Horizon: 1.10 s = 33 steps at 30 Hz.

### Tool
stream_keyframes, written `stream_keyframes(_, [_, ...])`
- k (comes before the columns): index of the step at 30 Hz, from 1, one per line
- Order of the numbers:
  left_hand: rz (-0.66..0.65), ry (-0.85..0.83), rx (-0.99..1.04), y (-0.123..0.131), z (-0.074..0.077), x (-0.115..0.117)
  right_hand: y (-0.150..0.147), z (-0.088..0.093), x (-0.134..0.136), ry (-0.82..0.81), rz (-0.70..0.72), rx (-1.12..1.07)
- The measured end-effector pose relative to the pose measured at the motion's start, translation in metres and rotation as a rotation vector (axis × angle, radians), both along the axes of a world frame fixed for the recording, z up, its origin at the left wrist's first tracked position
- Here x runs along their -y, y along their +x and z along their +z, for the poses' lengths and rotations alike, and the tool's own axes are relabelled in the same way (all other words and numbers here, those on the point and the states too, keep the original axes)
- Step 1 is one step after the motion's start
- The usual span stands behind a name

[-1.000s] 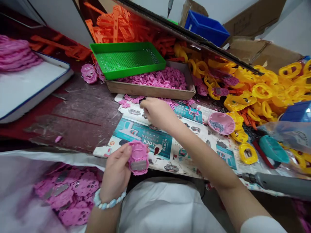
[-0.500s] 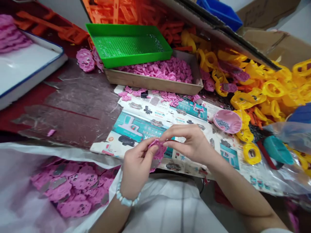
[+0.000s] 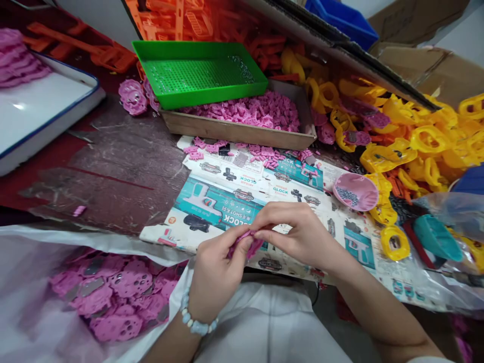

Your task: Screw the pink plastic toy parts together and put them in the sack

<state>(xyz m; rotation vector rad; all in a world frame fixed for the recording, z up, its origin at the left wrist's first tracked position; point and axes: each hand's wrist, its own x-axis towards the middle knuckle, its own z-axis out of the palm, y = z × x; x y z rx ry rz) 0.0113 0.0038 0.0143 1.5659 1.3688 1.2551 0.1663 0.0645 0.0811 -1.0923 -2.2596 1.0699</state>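
Observation:
Above the printed cardboard's near edge, a pink plastic part [image 3: 256, 246] is gripped between the thumb and fingers of my left hand [image 3: 217, 264], which wears a bead bracelet [image 3: 196, 322]. My right hand [image 3: 300, 233] pinches thumb and forefinger together at the part's upper right edge. Whatever small thing those fingertips may hold is hidden. My fingers cover much of the part. To the lower left, a white sack [image 3: 26, 282] holds many pink plates [image 3: 130, 277], some with grey patches.
A green tray [image 3: 200, 93] rests on a wooden box [image 3: 234, 130] of small pink pieces. A pink cup [image 3: 357, 191] with small metal bits stands right, near yellow plastic parts [image 3: 427, 138] and a teal scoop [image 3: 436, 237]. A white blue-rimmed tray [image 3: 45, 111] lies left.
The pink part has tilted, so less of its face shows. My right hand has moved slightly down, its pinch still at the part's edge.

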Motion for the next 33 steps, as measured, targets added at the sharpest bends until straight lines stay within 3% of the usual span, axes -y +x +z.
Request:
stream_keyframes(8, [-0.033,0.091,-0.053,-0.001,-0.001,-0.001,-0.006,0.000,0.006,-0.142,-0.129,0.069])
stream_keyframes(13, [0.004,0.015,0.045,-0.014,-0.008,0.001,-0.016,0.005,-0.016,-0.188,0.069,0.092])
stream_keyframes(15, [0.061,-0.006,0.081,-0.021,-0.010,0.003,-0.034,0.000,-0.039,-0.065,0.072,0.152])
stream_keyframes(18, [0.124,-0.050,0.143,-0.029,-0.010,0.006,-0.077,-0.022,-0.079,0.376,-0.004,0.459])
stream_keyframes(21, [0.146,-0.090,0.175,-0.034,-0.006,0.009,-0.117,-0.047,-0.107,0.466,0.049,0.541])
stream_keyframes(23, [0.191,-0.113,0.200,-0.037,-0.004,0.013,-0.127,-0.056,-0.115,0.468,0.063,0.563])
stream_keyframes(27, [0.278,-0.167,0.286,-0.042,-0.007,0.016,-0.104,-0.055,-0.113,0.428,0.052,0.628])
stream_keyframes(33, [0.159,-0.219,0.343,-0.020,-0.007,0.004,-0.028,-0.037,-0.085,0.308,0.025,0.770])
